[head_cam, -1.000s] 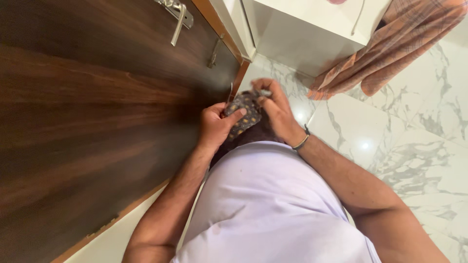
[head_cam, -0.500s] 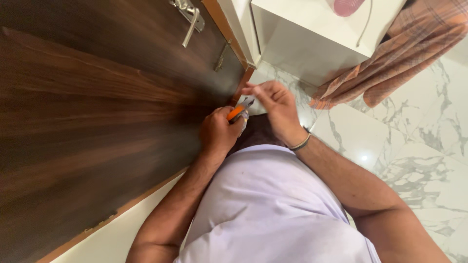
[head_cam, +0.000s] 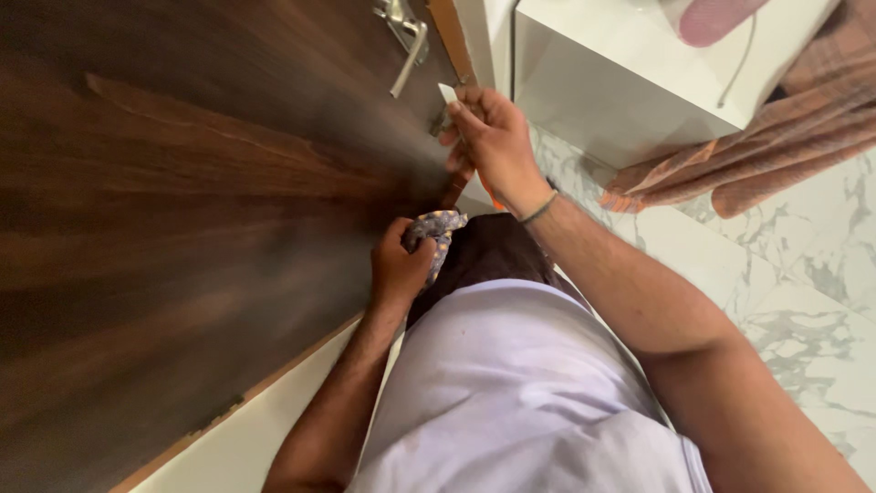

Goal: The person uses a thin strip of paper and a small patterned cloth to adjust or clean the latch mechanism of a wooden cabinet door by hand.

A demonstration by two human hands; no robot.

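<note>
Two hands apart: left hand [head_cam: 399, 267] clenched on patterned cloth [head_cam: 436, 230] just above dark trousers [head_cam: 497, 251]. Right hand [head_cam: 491, 139] raised against wooden door [head_cam: 201, 219] edge below metal handle [head_cam: 406, 41], fingers curled; grip contents indiscernible.

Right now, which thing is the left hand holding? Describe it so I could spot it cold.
Start at the big dark wooden door, then follow its edge toward the person's waist. The left hand clutches a bunched patterned cloth: soft and speckled, unlike the metal door handle above.
</note>
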